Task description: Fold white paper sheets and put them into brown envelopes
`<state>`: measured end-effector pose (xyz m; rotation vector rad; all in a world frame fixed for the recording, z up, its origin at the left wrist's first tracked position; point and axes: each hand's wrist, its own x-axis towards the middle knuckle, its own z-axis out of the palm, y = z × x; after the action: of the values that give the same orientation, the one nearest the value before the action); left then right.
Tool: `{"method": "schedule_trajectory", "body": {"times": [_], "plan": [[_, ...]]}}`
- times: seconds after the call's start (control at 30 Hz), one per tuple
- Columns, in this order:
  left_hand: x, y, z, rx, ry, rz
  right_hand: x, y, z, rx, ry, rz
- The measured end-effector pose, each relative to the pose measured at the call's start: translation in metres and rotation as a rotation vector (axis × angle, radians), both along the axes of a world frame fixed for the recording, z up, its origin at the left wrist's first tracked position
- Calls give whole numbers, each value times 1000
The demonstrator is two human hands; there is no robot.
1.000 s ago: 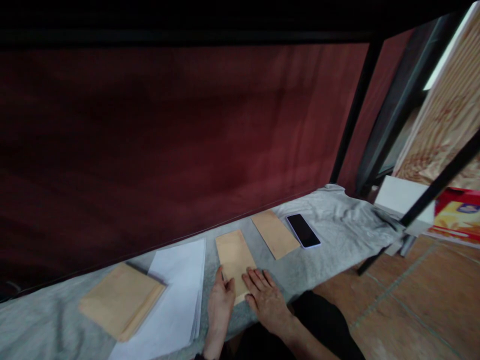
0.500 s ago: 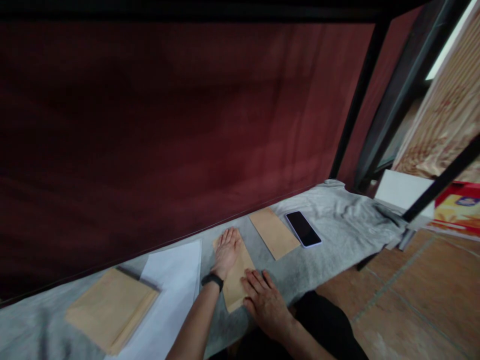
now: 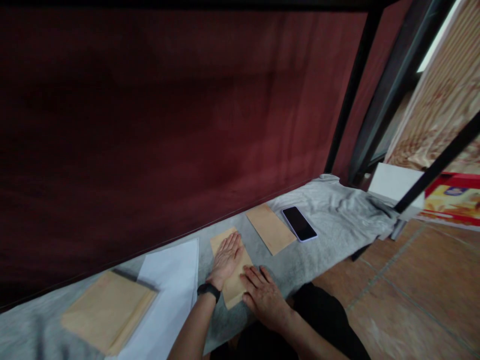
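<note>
Bare forearms — black band (image 3: 208,290) on left wrist, dark trousers (image 3: 318,320).

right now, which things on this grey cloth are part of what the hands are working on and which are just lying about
In hand:
brown envelope, pressed flat under left hand and right hand
white sheets and envelope stack, probably its supplies

Lying about:
second envelope, apart from the hands
phone
red box

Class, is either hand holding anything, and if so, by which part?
Nothing is gripped: the left hand lies flat on the middle of the brown envelope, and the right hand presses flat on its near right edge.
</note>
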<state>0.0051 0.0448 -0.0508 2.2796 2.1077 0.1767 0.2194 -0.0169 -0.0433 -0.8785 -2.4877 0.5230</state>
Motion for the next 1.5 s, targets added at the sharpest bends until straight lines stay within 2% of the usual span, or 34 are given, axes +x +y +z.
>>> {"method": "schedule_trajectory", "body": {"times": [0.3,0.53,0.8,1.03,1.2,1.27,1.33,1.43,1.5], "plan": [[11,-38,-5,0,-6,-104,5,6,8,-185,8,38],[15,-62,-9,-6,-28,-155,9,17,13,-286,108,-25],[26,-96,4,-48,-56,-221,10,19,17,-238,90,-38],[36,-126,2,39,-79,-153,11,21,12,-170,34,-209],[48,-147,6,44,-135,-137,11,21,13,-179,30,-197],[47,-147,14,14,-186,-142,11,20,14,-178,33,-191],[41,-137,23,-12,-240,-134,12,19,13,-171,40,-188],[27,-103,29,12,-247,-67,12,18,11,-161,45,-179],[17,-72,26,19,-170,-11,12,19,10,-154,33,-177]]}}
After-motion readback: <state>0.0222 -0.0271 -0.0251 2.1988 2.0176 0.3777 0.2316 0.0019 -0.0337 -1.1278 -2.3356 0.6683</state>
